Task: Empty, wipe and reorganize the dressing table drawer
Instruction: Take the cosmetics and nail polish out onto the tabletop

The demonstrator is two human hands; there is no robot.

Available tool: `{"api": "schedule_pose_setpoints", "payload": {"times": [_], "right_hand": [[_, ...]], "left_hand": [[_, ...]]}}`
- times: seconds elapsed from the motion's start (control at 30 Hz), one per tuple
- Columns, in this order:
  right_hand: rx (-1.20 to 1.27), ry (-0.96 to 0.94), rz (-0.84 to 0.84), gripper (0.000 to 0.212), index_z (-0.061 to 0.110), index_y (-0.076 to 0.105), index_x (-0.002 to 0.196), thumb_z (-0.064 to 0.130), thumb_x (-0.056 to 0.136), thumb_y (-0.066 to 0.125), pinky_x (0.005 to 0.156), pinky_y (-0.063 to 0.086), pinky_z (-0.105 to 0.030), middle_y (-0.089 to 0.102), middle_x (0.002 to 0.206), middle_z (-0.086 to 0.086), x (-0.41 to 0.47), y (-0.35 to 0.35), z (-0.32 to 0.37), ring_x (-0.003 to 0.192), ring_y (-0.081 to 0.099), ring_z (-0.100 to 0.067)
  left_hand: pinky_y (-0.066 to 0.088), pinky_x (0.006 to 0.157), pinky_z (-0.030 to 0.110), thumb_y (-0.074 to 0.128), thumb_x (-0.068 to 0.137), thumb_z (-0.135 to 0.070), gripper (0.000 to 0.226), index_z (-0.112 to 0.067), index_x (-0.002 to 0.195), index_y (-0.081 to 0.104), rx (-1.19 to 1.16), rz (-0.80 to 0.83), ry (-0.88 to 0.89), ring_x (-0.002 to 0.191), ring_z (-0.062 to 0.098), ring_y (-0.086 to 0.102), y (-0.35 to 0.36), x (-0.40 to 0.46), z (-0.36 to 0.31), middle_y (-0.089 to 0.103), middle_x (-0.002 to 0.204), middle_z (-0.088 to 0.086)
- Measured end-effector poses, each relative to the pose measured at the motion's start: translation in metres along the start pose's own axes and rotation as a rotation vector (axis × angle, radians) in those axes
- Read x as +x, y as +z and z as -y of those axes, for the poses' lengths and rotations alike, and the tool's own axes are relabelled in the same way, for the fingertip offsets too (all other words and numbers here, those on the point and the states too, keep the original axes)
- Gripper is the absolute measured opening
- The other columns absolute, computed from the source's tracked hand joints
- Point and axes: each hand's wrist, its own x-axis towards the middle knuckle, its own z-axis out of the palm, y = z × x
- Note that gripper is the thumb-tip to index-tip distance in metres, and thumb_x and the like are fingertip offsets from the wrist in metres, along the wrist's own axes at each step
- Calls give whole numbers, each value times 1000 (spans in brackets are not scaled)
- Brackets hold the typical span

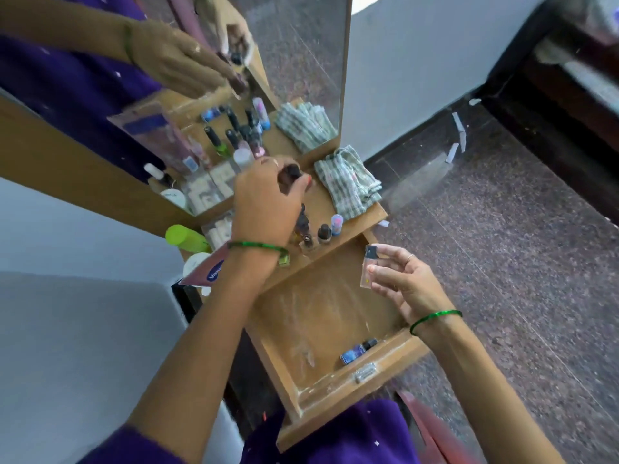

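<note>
Head view shows us emptying the wooden drawer [321,316]: left hand [268,199] clamps a dark-capped bottle [290,174] at centre, right hand [402,279] pinches a clear flat bottle [368,266], blue bottle [353,353] next.

The light-brown wooden dressing table drawer [321,306] stands pulled fully open, its bare floor streaked and dusted with white powder, thickest along the front edge. A small blue bottle with a dark cap [356,351] lies on its side against the front wall, near the front right corner. A small metal handle [365,372] sits on the drawer's front rim. Above the right side of the drawer a small clear flat bottle with a dark cap [367,266] is held tilted. On the wooden table top [338,229], a folded green-and-white checked cloth [348,182] lies at the right edge beside the mirror
</note>
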Motion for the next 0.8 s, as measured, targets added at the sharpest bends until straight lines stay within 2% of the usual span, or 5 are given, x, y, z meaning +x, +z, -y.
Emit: {"api": "schedule_pose_setpoints", "payload": {"times": [0.17, 0.37, 0.53, 0.67, 0.8], "right_hand": [[-16, 4, -12, 31, 14, 63, 95, -12, 80, 60, 59, 55, -18, 69, 69, 4, 3, -5, -2, 63, 66, -6], [32, 68, -63, 25, 11, 65, 90, -11, 77, 63, 58, 56, -19, 71, 72, 1, 4, -19, -7, 67, 68, -8], [-2, 86, -83, 27, 10, 67, 96, -10, 78, 63, 65, 58, -23, 70, 80, -3, 8, -28, -6, 73, 67, -12], [91, 89, -140, 22, 6, 65, 92, -11, 79, 60, 75, 58, -33, 66, 85, -13, 15, -27, 1, 80, 65, -23], [93, 22, -114, 19, 5, 65, 93, -8, 81, 59, 74, 58, -33, 63, 83, -12, 26, -12, 19, 75, 64, -25]], "left_hand": [[50, 87, 39, 68, 80, -23, 15, -16, 92, 70, 211, 73, -40, 94, 25, 62, 33, 49, 7, 69, 96, 6], [51, 75, 38, 67, 82, -11, 11, -15, 92, 69, 459, 283, -78, 97, 31, 58, 65, 78, 13, 60, 106, 11], [47, 75, 42, 58, 85, -3, 22, -11, 106, 63, 629, 328, -26, 101, 38, 59, 73, 87, 23, 61, 111, 16], [44, 74, 42, 60, 86, -4, 25, -11, 110, 60, 689, 347, -11, 104, 38, 57, 74, 90, 23, 59, 114, 16], [41, 74, 41, 56, 88, -4, 23, -11, 110, 60, 720, 341, 14, 105, 38, 56, 75, 92, 21, 58, 115, 15]]}}
